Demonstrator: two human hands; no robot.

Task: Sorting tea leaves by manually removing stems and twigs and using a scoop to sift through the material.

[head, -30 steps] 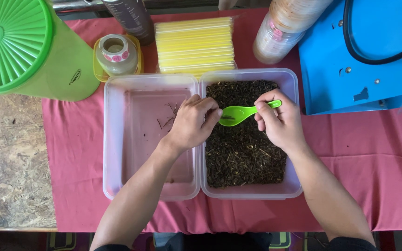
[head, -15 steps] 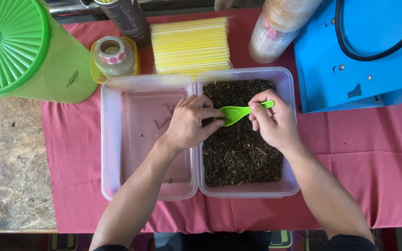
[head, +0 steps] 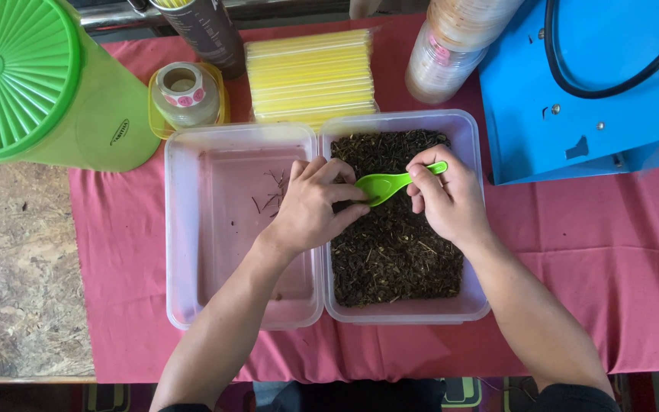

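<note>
Both of my hands have barely shifted since the earlier view, staying over the right-hand tub with the spoon between them; my left hand (head: pixel 310 206) reaches across the wall shared by the 2 tubs, its fingers (head: pixel 345 217) curled together and pressed against the bowl of the green plastic spoon (head: pixel 390 183); my right hand (head: pixel 448 198) pinches the spoon's handle between thumb and fingers, the handle tip poking out above the knuckles; the spoon hangs level just above the dark dried leaves (head: pixel 394 252) that fill the right clear tub (head: pixel 406 314); the left clear tub (head: pixel 184 229) sits touching it and holds only a few loose stems; both tubs rest on a pink cloth (head: pixel 573 259) over the worktop (head: pixel 17 267); behind the tubs lie a pack of yellow straws (head: pixel 310 76), a small jar in a yellow dish (head: pixel 184 95), a tall green lidded container (head: pixel 32 84), a stack of clear cups (head: pixel 451 53) and a blue machine (head: pixel 596 84) with a black cable.
</note>
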